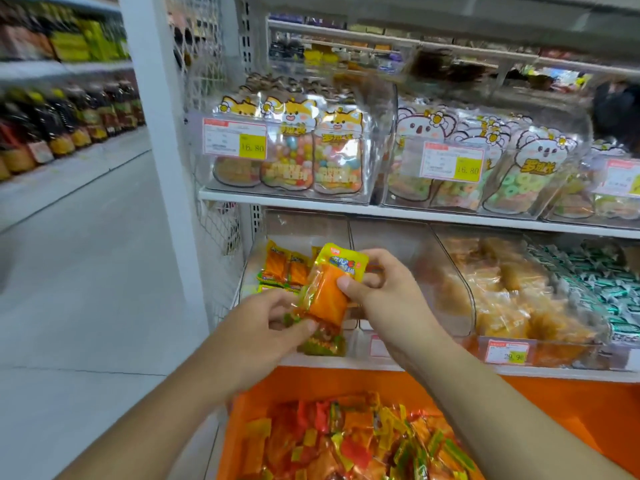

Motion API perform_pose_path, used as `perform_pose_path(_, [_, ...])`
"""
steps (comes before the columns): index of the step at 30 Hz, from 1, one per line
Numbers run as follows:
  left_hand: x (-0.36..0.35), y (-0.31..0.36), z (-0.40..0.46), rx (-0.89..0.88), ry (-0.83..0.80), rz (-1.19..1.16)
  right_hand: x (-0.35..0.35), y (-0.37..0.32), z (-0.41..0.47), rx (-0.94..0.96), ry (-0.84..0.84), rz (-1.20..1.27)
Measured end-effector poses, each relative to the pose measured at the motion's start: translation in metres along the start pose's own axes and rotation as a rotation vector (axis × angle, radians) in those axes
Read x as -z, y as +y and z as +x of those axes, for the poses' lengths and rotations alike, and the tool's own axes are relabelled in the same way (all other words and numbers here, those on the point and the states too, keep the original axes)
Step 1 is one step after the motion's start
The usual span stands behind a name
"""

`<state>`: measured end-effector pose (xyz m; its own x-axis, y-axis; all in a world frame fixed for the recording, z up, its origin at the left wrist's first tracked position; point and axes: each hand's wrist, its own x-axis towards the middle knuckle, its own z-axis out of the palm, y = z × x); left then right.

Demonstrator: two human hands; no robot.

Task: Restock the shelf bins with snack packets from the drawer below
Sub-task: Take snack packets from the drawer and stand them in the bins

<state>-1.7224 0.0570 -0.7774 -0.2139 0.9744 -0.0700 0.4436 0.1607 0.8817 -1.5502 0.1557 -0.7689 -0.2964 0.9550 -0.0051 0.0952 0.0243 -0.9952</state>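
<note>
Snack packet (329, 289), orange with a yellow top, plastic-wrapped, is held upright just before the clear plastic shelf bin (277, 251), long axis tilted up towards it. The right hand (384, 292) pinches its side; the left hand (266, 320) pinches its bottom end. One packet is held; a few lie in the bin and too many to count fill the orange drawer (263, 389).

Shop aisle: price tags (235, 138) on candy bins (381, 188), stocked bottle shelves (69, 112).

Both hands grip snack packets before clear plastic shelf bin (256, 261): right hand (384, 292) pinches yellow-orange packet (332, 285), left hand (266, 323) holds more, count unclear. Orange drawer (249, 410) below, full of packets.
</note>
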Motion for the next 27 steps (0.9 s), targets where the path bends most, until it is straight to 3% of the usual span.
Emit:
perform_pose_path(7, [0.043, -0.028, 0.023, 0.093, 0.284, 0.247, -0.058, 0.019, 0.097, -0.092, -0.005, -0.051])
perform_pose_path(14, [0.042, -0.051, 0.036, 0.097, 0.098, 0.275, -0.095, 0.062, 0.122, -0.242, -0.223, -0.322])
perform_pose_path(22, [0.036, -0.051, 0.043, 0.05, 0.111, 0.278, -0.105, 0.082, 0.122, 0.018, -0.215, -0.843])
perform_pose_path(27, [0.035, -0.056, 0.044, 0.048, 0.11, 0.265, -0.105, 0.082, 0.117, 0.09, -0.183, -0.969])
